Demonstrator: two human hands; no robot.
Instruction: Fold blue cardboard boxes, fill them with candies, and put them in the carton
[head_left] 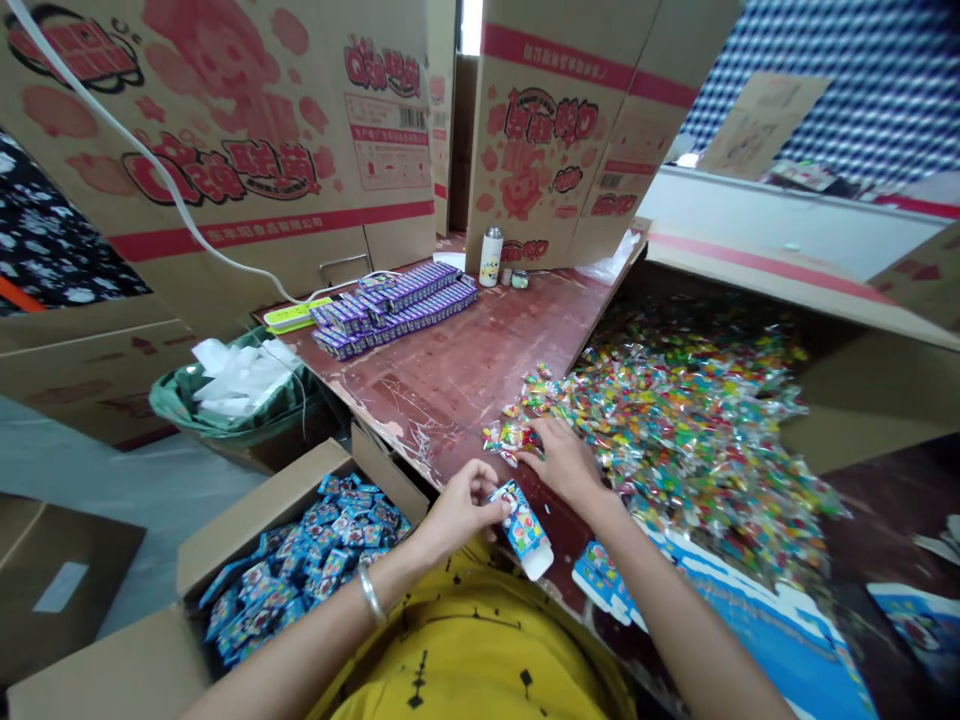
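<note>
In my left hand (469, 505) is a small blue printed candy box (523, 530), gripped between thumb and fingers near its upper end. Its lower end shows a white flap. My right hand (562, 462) reaches onto the tabletop, its fingers and thumb curled around a few wrapped candies (508, 436) at the edge of a large heap. That heap of colourful wrapped candies (675, 400) spreads to the right. Below my right forearm lie flat blue cartons (600, 578), partly covered by the arm.
A carton of filled blue boxes (322, 555) stands at lower left. Beyond it is a green-lined bin (225, 425). Rows of purple packs (405, 305), a yellow power strip (298, 315) and a white bottle (490, 257) stand on the red table (480, 365). Large cardboard boxes (300, 120) rise behind.
</note>
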